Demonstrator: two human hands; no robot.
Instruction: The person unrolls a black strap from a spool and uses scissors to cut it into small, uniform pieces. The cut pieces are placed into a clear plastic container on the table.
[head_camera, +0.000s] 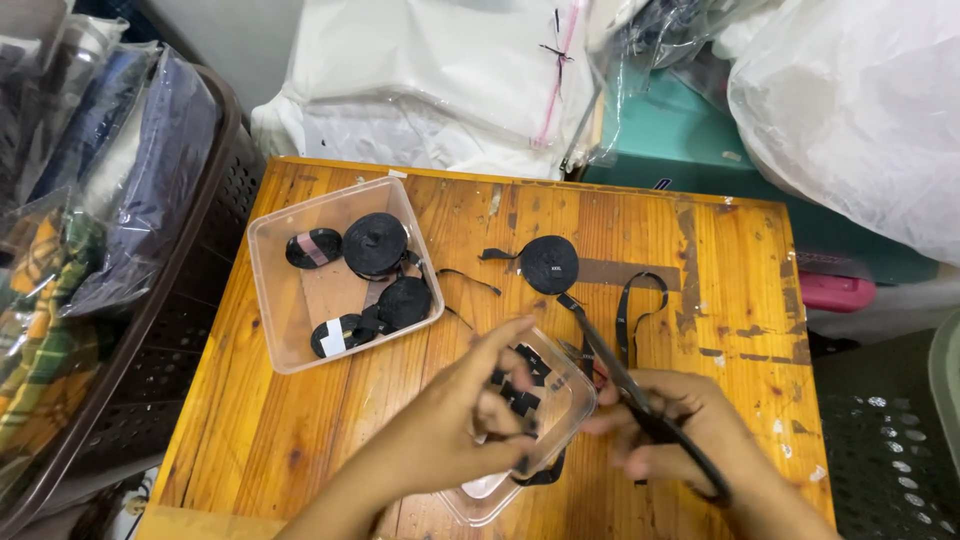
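Observation:
My right hand (690, 440) grips black scissors (625, 380), their blades pointing up and left toward a black ribbon strip (628, 320) that trails from a black ribbon roll (549, 264) on the wooden table (700, 250). My left hand (455, 425) pinches a small black piece over a small clear plastic box (560, 395) holding several cut black pieces. The hands are slightly blurred.
A larger clear tray (290, 330) at the left holds several black ribbon rolls (375, 245). A dark basket (190, 300) of folded fabrics stands left of the table. White plastic bags (850, 110) and a teal box (690, 140) sit behind. A pink item (835, 292) lies at the right.

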